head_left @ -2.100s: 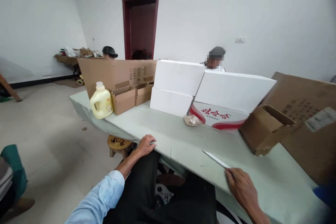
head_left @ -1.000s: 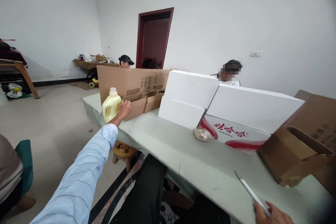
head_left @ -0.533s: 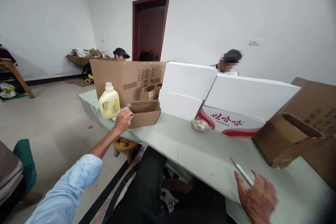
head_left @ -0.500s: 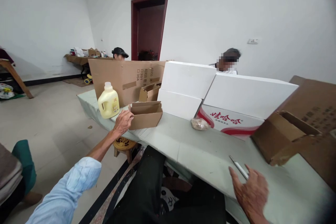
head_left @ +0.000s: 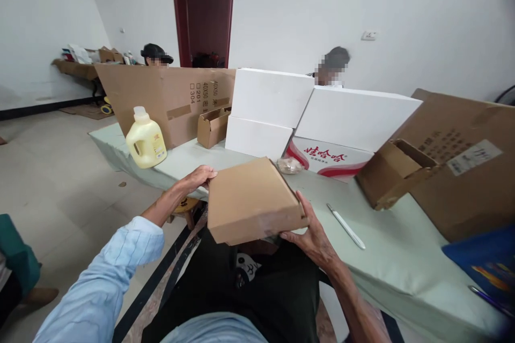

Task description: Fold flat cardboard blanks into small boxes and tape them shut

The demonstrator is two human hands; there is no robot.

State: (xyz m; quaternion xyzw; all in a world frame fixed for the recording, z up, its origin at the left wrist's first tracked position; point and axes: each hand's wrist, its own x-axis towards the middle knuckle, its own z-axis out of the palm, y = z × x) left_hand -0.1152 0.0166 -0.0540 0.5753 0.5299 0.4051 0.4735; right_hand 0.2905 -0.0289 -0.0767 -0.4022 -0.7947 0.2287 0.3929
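Note:
A brown cardboard box (head_left: 247,193) is held tilted above the table's near edge and my lap. My left hand (head_left: 200,178) grips its far left corner, the thumb on top. At the right end, my right hand (head_left: 311,230) closes on the near corner, with the thumb low and the fingers along the side. To the right of that hand a slim white-handled knife (head_left: 346,226) lies on the green tablecloth (head_left: 386,273). Beyond the box sits a small clear plastic bundle (head_left: 290,165); its contents are hard to make out.
A yellow jug (head_left: 145,139) stands at the table's left edge. Behind are a large carton (head_left: 140,91), a small open box (head_left: 213,127) and stacked white boxes (head_left: 273,94). Another open box (head_left: 396,169) and a blue packet (head_left: 483,257) are at right. Two people sit beyond.
The cardboard box has been lifted off the table and turned towards me. My right hand has left the knife and taken the box's right end. The view has shifted slightly down and right.

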